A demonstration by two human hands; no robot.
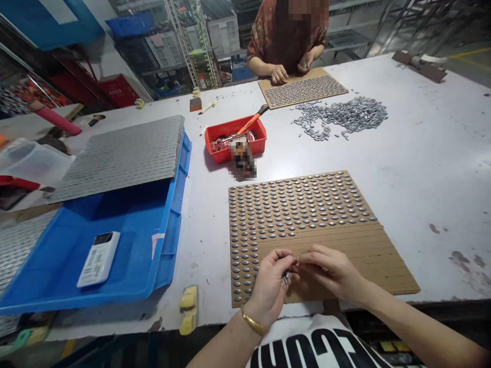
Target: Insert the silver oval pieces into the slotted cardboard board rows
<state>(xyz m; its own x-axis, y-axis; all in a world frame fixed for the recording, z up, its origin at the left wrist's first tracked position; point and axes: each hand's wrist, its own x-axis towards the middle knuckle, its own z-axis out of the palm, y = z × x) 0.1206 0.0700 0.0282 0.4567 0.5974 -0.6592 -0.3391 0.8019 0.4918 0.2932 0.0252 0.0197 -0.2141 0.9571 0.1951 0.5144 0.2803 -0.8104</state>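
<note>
A brown cardboard sheet (345, 255) lies before me, with rows of small silver oval pieces (287, 199) covering its far part and left edge. Over its near part, my left hand (274, 278) is closed round a few silver pieces (286, 276), which show between its fingers. My right hand (332, 268) meets it at the fingertips, thumb and finger pinched together; whatever they hold is too small to make out. A gold bracelet (253, 322) circles my left wrist.
Left of the board, a blue tray (176, 204) holds a white device (98, 258) under stacked grey sheets (126, 153). A red box (235, 140) with an orange-handled tool stands beyond. Loose silver pieces (356, 115) lie at the far right. Across the table, a person (287, 46) works over another board (307, 91).
</note>
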